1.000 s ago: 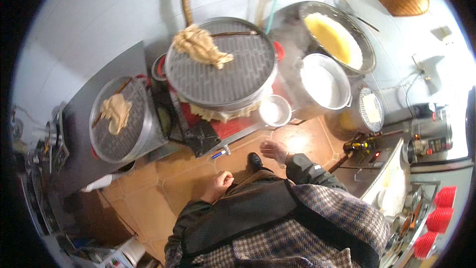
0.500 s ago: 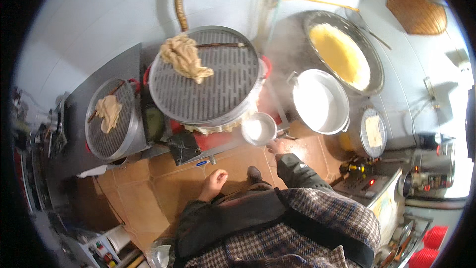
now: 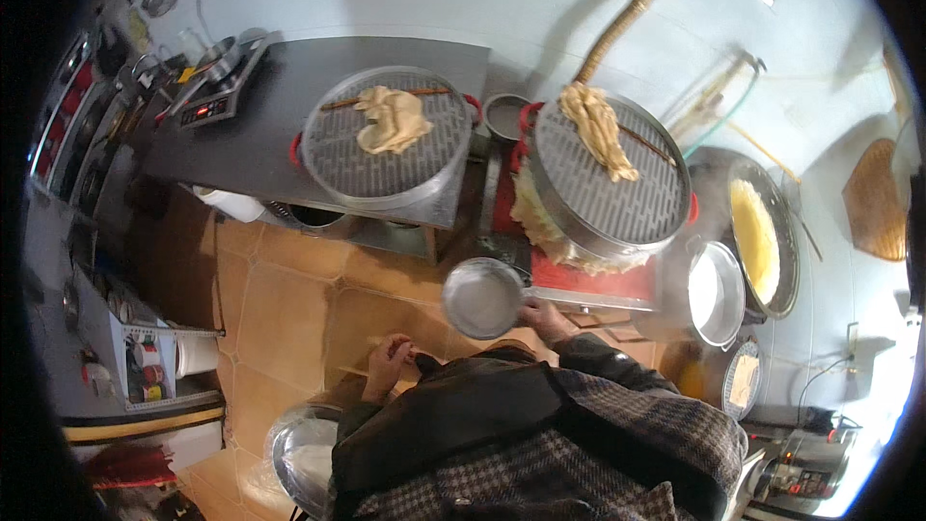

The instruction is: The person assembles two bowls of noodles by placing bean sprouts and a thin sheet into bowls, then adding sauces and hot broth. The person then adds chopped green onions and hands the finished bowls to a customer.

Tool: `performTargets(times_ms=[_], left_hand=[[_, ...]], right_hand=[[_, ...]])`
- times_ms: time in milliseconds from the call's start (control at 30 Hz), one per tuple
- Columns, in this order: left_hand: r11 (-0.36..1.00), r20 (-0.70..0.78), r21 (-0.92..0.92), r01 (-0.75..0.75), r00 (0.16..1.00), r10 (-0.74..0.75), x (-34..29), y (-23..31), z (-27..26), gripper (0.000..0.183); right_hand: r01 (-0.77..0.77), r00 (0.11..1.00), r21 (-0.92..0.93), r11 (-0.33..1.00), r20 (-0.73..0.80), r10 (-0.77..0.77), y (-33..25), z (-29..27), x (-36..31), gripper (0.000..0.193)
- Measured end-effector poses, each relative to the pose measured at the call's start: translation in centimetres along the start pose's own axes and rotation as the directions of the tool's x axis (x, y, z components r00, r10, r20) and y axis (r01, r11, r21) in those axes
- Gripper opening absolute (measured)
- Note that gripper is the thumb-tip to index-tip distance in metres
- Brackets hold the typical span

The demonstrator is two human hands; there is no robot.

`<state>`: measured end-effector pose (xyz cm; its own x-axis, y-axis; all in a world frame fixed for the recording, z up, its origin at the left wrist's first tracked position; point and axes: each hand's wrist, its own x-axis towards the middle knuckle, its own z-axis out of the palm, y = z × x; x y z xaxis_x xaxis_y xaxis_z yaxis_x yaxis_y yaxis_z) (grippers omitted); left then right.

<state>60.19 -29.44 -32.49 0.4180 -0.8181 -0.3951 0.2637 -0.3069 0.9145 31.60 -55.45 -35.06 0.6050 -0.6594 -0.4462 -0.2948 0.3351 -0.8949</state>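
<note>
My right hand (image 3: 550,322) is closed round the short handle of a round grey metal saucepan (image 3: 483,301). The saucepan hangs above the tiled floor, left of the hand, its inside turned upward and a little blurred. Lower and to the left, my left hand (image 3: 388,364) has its fingers curled in, with nothing visible in them. Ahead of the right hand stands a large steamer (image 3: 617,169) with a slatted lid, red handles, a beige cloth (image 3: 596,127) and a stick on top. Pale cloth bulges from under its rim.
A second steamer lid (image 3: 338,150) with a cloth rests on the dark table (image 3: 280,68) at left. At right are a pot of white liquid (image 3: 725,323) and a big pan with yellow contents (image 3: 757,236). A basin (image 3: 289,434) covered in plastic stands at lower left.
My view has swung left. The saucepan has moved from beside the white-liquid pot to the left, over the floor, still in my right hand. My left hand stays curled.
</note>
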Motion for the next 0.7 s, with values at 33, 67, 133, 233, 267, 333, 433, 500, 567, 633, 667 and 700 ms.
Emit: performTargets(times_ms=[33, 67, 133, 233, 267, 333, 433, 500, 567, 633, 667, 700], left_hand=[[0.997, -0.001, -0.076, 0.016, 1.000, -0.016, 0.2, 0.8, -2.1, 0.024], [0.984, -0.026, -0.135, 0.114, 0.993, -0.118, 0.2, 1.7, -4.0, 0.026], [0.977, -0.083, -0.214, -0.022, 0.997, 0.004, -0.4, 3.2, -7.4, 0.032], [0.954, -0.263, -0.279, -0.106, 0.964, 0.030, -0.3, 5.0, -12.9, 0.035], [0.956, -0.317, -0.262, -0.131, 0.947, 0.043, -0.2, 5.2, -15.1, 0.035], [0.878, -0.440, -0.415, -0.238, 0.897, 0.036, 0.3, 4.8, -19.0, 0.030], [0.885, -0.683, -0.122, -0.450, 0.685, 0.254, 3.7, 5.1, -24.7, 0.021], [0.967, -0.674, -0.200, -0.157, 0.738, -0.019, 3.8, 5.9, -29.7, 0.023], [0.801, -0.704, -0.405, -0.440, 0.710, 0.034, 4.3, 7.6, -33.9, 0.021], [0.818, -0.785, -0.359, -0.450, 0.619, -0.004, 4.0, 9.8, -38.9, 0.018], [0.771, -0.812, -0.365, -0.521, 0.583, 0.010, 4.4, 9.9, -40.8, 0.018], [0.785, -0.857, -0.323, -0.529, 0.515, -0.005, 4.4, 10.7, -43.0, 0.018]], right_hand=[[0.007, 1.000, -0.094, 0.996, 0.027, -0.004, -2.1, 3.9, 2.0, 0.030], [0.050, 0.996, -0.172, 0.984, 0.085, -0.036, -4.1, 7.6, 3.8, 0.031], [0.208, 0.940, -0.431, 0.878, 0.336, -0.058, -8.0, 14.1, 8.4, 0.032], [0.202, 0.785, 0.124, 0.972, 0.573, -0.236, -11.0, 22.9, 13.0, 0.029], [0.182, 0.758, -0.006, 0.983, 0.638, -0.136, -11.9, 26.0, 15.4, 0.027], [0.336, 0.685, -0.270, 0.903, 0.727, -0.038, -13.3, 31.8, 19.9, 0.025], [0.455, 0.672, -0.320, 0.831, 0.735, -0.084, -14.7, 40.8, 25.7, 0.022], [0.733, 0.510, -0.332, 0.594, 0.846, -0.157, -16.9, 45.5, 29.2, 0.021], [0.869, 0.311, -0.225, 0.442, 0.941, -0.132, -19.9, 51.7, 33.6, 0.025], [0.725, 0.287, -0.207, 0.657, 0.958, -0.015, -22.8, 57.8, 36.7, 0.029], [0.576, 0.356, -0.231, 0.784, 0.934, 0.013, -23.4, 60.7, 38.3, 0.030], [0.397, 0.429, -0.250, 0.883, 0.901, 0.062, -24.5, 64.3, 39.3, 0.031]])
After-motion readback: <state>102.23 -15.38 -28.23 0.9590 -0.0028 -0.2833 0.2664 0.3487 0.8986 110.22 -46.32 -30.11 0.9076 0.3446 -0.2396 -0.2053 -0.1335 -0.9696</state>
